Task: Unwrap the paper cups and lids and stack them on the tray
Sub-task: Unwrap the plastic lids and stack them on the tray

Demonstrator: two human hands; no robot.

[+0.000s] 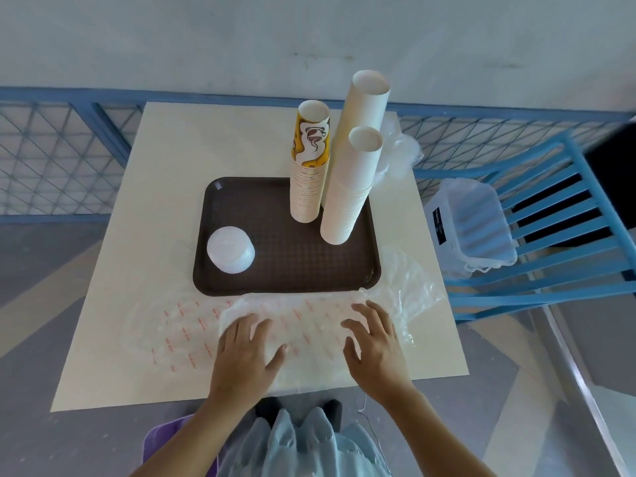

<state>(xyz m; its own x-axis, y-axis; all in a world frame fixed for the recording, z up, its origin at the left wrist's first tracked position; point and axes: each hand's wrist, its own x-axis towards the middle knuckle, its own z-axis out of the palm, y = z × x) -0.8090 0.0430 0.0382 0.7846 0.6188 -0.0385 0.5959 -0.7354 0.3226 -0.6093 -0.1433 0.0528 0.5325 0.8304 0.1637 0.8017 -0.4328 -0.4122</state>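
Paper cups (358, 187) stand in three tall stacks on the right half of the brown tray (289, 270), one printed in yellow and two plain white. A short pile of white lids (230, 249) sits at the tray's left edge. Just in front of the tray, on the desk (137, 270), lies a wrapped pack (309, 325) in clear film with red print. I see my left hand (246, 352) and right hand (375, 349) both resting on it, fingers spread and nearly straight, gripping nothing. Loose clear wrap (413, 280) lies by the tray's near right corner.
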